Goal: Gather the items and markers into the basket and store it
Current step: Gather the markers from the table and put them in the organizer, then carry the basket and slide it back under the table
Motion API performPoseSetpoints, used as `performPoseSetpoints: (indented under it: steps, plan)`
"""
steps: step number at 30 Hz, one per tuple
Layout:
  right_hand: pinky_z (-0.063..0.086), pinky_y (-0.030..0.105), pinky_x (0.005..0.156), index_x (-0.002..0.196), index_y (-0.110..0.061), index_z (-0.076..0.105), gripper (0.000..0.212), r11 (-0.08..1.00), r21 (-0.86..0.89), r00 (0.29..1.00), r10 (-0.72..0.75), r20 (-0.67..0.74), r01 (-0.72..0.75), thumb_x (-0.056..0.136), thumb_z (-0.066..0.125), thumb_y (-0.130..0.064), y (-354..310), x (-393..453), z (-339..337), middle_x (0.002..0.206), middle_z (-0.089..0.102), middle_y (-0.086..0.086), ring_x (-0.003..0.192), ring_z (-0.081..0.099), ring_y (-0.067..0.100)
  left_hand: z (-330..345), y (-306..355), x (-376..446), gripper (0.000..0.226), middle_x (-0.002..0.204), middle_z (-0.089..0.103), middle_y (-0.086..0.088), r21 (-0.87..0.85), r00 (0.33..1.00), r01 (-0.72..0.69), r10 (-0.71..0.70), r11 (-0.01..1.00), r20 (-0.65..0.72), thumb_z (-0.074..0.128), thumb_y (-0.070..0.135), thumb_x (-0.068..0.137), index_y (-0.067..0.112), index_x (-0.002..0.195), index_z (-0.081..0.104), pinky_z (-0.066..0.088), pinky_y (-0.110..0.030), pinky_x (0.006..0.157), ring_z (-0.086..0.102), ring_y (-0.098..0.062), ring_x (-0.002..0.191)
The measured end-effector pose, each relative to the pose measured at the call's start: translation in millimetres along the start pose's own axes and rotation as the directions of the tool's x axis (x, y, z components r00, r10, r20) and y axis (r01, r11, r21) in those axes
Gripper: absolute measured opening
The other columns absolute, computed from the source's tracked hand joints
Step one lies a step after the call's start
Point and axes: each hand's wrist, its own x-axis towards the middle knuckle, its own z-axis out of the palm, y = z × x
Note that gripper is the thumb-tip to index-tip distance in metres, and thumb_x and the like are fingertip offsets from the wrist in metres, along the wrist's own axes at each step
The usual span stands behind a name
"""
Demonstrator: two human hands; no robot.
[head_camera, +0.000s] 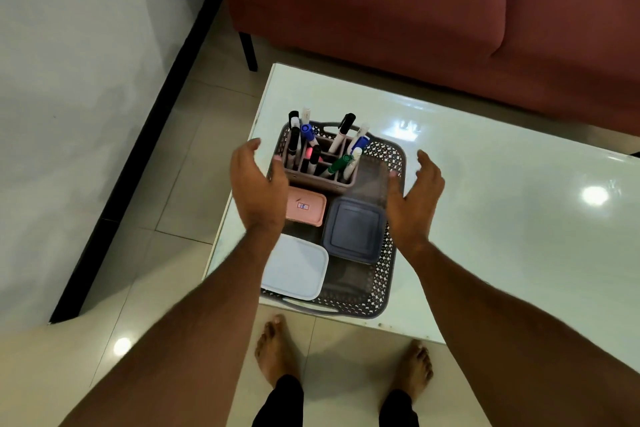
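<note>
At far left of the frame a pale wall point(86, 80) runs down to a black skirting point(138, 163), with beige floor tiles point(166, 281) below it. Just left of centre, the left hand point(258, 187) hangs over the left rim of the basket point(386, 274), fingers loosely spread and gripping nothing; its fingertips look close to the rim, though whether they touch it is hard to tell from this angle. The grey perforated basket sits at frame centre on the near left corner of the glossy white table point(502, 218). In its upper left part stands a divided holder point(320, 180) with markers point(341, 163) upright or leaning in its compartments: black, blue, green and one pinkish. Below the holder lies a pink box point(310, 206) with a small label, partly hidden by the left hand. Right of it lies a dark blue-grey box point(355, 230), and at the basket's lower left a white box point(298, 267). The right hand point(414, 194) hovers at the basket's right rim, palm turned inward, fingers relaxed and holding nothing. Two bare feet point(277, 350) stand on the tiles at the bottom centre. A red sofa point(415, 10) fills the upper right of the frame behind the table.
</note>
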Motion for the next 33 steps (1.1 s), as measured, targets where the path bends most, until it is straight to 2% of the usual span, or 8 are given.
performPoseSetpoints:
  steps: [4, 6, 9, 13, 17, 24, 29, 33]
  plan:
    - [0.041, 0.052, 0.118, 0.158, -0.02, 0.031, 0.068, 0.963, 0.101, 0.964, 0.235, 0.125, -0.248, 0.1, 0.065, -0.032, 23.9, -27.4, -7.7, 0.16, 0.04, 0.006, 0.141, 0.045, 0.026, -17.0, -35.4, 12.3, 0.052, 0.143, 0.057, -0.008, 0.052, 0.942, 0.182, -0.19, 0.982, 0.277, 0.067, 0.025, 0.095, 0.01, 0.143, 0.053, 0.043, -0.043, 0.114, 0.053, -0.024, 0.132]
    - [0.043, 0.051, 0.116, 0.159, -0.019, 0.032, 0.067, 0.939, 0.145, 0.943, 0.286, 0.173, -0.311, 0.101, 0.064, -0.028, 29.7, -38.2, -9.5, 0.16, 0.042, 0.007, 0.139, 0.048, 0.026, -21.8, -42.1, 8.6, 0.051, 0.144, 0.058, -0.005, 0.037, 0.896, 0.206, -0.204, 0.978, 0.394, 0.066, 0.023, 0.096, 0.012, 0.144, 0.053, 0.042, -0.042, 0.115, 0.054, -0.021, 0.133]
    - [0.049, 0.044, 0.111, 0.157, -0.017, 0.037, 0.059, 0.912, 0.217, 0.923, 0.294, 0.248, -0.349, 0.103, 0.06, -0.016, 31.4, -51.6, -8.9, 0.153, 0.051, 0.007, 0.132, 0.053, 0.024, -27.0, -45.5, 0.2, 0.036, 0.119, 0.07, 0.008, -0.047, 0.848, 0.217, -0.164, 0.975, 0.504, 0.062, 0.012, 0.097, 0.017, 0.133, 0.061, 0.052, -0.036, 0.103, 0.065, -0.013, 0.113]
    - [0.049, 0.023, 0.1, 0.151, -0.018, 0.044, 0.055, 0.909, 0.276, 0.932, 0.237, 0.274, -0.312, 0.1, 0.054, 0.001, 28.2, -61.4, -9.0, 0.138, 0.057, -0.006, 0.122, 0.056, 0.015, -28.8, -50.4, -2.4, 0.043, 0.121, 0.069, 0.001, -0.044, 0.823, 0.209, -0.151, 0.977, 0.548, 0.059, 0.005, 0.096, 0.015, 0.138, 0.059, 0.052, -0.036, 0.101, 0.065, -0.02, 0.115]
    - [0.048, 0.026, 0.101, 0.151, -0.017, 0.045, 0.059, 0.91, 0.281, 0.935, 0.231, 0.271, -0.306, 0.097, 0.051, 0.006, 31.6, -63.8, -6.8, 0.136, 0.058, -0.008, 0.115, 0.058, 0.004, -30.2, -59.6, -2.3, 0.046, 0.128, 0.069, -0.004, -0.011, 0.811, 0.231, -0.186, 0.973, 0.554, 0.057, 0.0, 0.096, 0.015, 0.139, 0.058, 0.051, -0.045, 0.106, 0.063, -0.023, 0.12]
    - [0.046, -0.001, 0.083, 0.153, -0.014, 0.044, 0.058, 0.902, 0.306, 0.944, 0.24, 0.227, -0.304, 0.099, 0.047, 0.007, 35.9, -70.0, -0.2, 0.138, 0.058, -0.004, 0.119, 0.056, 0.01, -31.2, -64.1, -7.2, 0.044, 0.128, 0.069, -0.004, -0.034, 0.79, 0.324, -0.25, 0.945, 0.56, 0.049, -0.001, 0.1, 0.015, 0.14, 0.059, 0.052, -0.048, 0.105, 0.064, -0.023, 0.121]
    - [0.047, -0.002, 0.082, 0.144, -0.015, 0.054, 0.051, 0.905, 0.327, 0.957, 0.22, 0.187, -0.272, 0.1, 0.042, 0.007, 37.5, -70.0, -1.8, 0.127, 0.063, -0.01, 0.107, 0.059, -0.014, -30.0, -62.7, -12.5, 0.045, 0.125, 0.07, -0.005, -0.064, 0.787, 0.354, -0.261, 0.933, 0.559, 0.047, -0.005, 0.099, 0.014, 0.138, 0.06, 0.053, -0.046, 0.104, 0.066, -0.022, 0.119]
    - [0.051, 0.006, 0.087, 0.138, -0.013, 0.06, 0.048, 0.919, 0.32, 0.966, 0.176, 0.188, -0.23, 0.099, 0.04, 0.008, 41.0, -70.1, -7.8, 0.126, 0.069, -0.002, 0.107, 0.064, -0.007, -29.9, -61.1, -23.2, 0.047, 0.126, 0.07, -0.003, -0.077, 0.79, 0.359, -0.259, 0.93, 0.556, 0.046, -0.005, 0.099, 0.017, 0.138, 0.061, 0.052, -0.047, 0.104, 0.065, -0.022, 0.12]
